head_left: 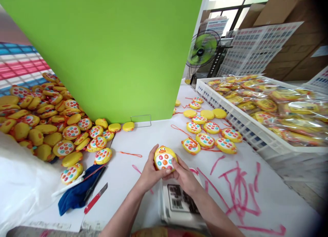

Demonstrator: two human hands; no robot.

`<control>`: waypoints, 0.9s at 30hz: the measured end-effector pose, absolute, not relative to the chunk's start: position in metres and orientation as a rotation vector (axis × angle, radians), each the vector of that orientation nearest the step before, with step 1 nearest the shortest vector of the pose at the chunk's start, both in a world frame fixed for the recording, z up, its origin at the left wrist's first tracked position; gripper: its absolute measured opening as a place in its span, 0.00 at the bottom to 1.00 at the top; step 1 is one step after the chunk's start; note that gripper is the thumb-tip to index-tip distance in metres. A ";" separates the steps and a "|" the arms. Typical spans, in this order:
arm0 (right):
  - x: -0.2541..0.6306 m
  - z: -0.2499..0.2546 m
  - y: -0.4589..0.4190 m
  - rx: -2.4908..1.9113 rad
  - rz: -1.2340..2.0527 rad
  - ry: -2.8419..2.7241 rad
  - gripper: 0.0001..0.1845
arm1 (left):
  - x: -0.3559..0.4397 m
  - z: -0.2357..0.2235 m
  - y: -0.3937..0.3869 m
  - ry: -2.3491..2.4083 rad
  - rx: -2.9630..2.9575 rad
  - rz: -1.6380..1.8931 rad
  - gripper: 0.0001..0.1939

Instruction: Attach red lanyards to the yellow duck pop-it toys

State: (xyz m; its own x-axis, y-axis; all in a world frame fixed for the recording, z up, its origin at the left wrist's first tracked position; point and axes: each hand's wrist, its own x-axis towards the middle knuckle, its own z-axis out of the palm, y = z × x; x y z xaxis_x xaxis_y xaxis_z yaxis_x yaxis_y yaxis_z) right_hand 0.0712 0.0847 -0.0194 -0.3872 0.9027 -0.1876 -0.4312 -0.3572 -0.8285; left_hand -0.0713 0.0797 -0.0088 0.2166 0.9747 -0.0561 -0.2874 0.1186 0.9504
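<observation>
Yellow duck toy [165, 158] is held in both hands, above the near part of the white tabletop [143, 138], dotted face turned to the camera, beak end away from the body. Its left side is gripped by the left hand [150, 173], thumb laid along the lower edge; its right side is pinched by the right hand [186, 175], a digit resting on the face near the right-hand dots. Finger contact behind is hidden; cannot tell.

Below the right hand, a plastic-wrapped packet [174, 214] is seen. More duck toys [205, 140] are laid out to the right, some with orange cords; a red-handled knife [96, 198] is left lying at the left.

For good handling, the toy is probably best supported by the rim, with light, even pressure, since a smooth shell could slip. The face should be kept uncovered as far as possible so that all dots can be seen. The wrists are best kept off the packet, and the knife well clear.
</observation>
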 end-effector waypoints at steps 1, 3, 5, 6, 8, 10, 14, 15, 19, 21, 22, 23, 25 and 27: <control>0.071 -0.018 0.084 -0.816 1.881 -0.884 0.22 | -0.070 -0.008 0.079 0.897 1.021 1.130 0.49; 0.070 -0.016 0.084 -0.778 1.902 -0.885 0.22 | -0.069 -0.006 0.077 0.936 1.041 1.139 0.48; 0.069 -0.015 0.084 -0.731 1.915 -0.872 0.23 | -0.069 -0.005 0.076 0.961 1.056 1.146 0.47; 0.069 -0.015 0.085 -0.715 1.919 -0.863 0.24 | -0.069 -0.005 0.076 0.966 1.060 1.144 0.47; 0.069 -0.016 0.085 -0.704 1.928 -0.851 0.24 | -0.070 -0.006 0.076 0.955 1.072 1.133 0.47; 0.070 -0.017 0.086 -0.703 1.946 -0.862 0.25 | -0.072 -0.007 0.075 0.952 1.098 1.111 0.44; 0.071 -0.018 0.084 -0.764 1.934 -0.972 0.27 | -0.074 -0.007 0.075 1.029 1.123 1.060 0.34; 0.070 -0.018 0.083 -0.810 1.901 -0.999 0.27 | -0.074 -0.007 0.075 1.048 1.138 1.054 0.33; 0.067 -0.018 0.083 -0.999 1.767 -1.011 0.25 | -0.075 -0.003 0.074 1.058 1.245 1.056 0.32; 0.067 -0.017 0.084 -1.043 1.712 -0.984 0.22 | -0.075 -0.003 0.073 1.006 1.249 1.023 0.35; 0.068 -0.016 0.084 -1.049 1.680 -0.975 0.21 | -0.075 -0.003 0.073 0.981 1.243 1.007 0.40; 0.069 -0.014 0.085 -1.048 1.648 -0.968 0.19 | -0.075 -0.004 0.073 0.968 1.237 0.998 0.46; 0.070 -0.013 0.085 -1.041 1.624 -0.953 0.18 | -0.073 -0.006 0.073 0.991 1.229 1.002 0.55; 0.071 -0.014 0.084 -1.017 1.687 -0.922 0.20 | -0.071 -0.007 0.073 1.041 1.214 1.013 0.55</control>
State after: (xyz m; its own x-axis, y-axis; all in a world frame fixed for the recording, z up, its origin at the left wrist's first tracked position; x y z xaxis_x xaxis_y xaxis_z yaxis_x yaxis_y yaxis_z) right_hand 0.0707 0.0845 -0.0135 -0.2251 0.9493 -0.2195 -0.3273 -0.2858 -0.9007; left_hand -0.0713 0.0730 -0.0065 0.2252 0.9718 -0.0701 -0.0435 0.0819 0.9957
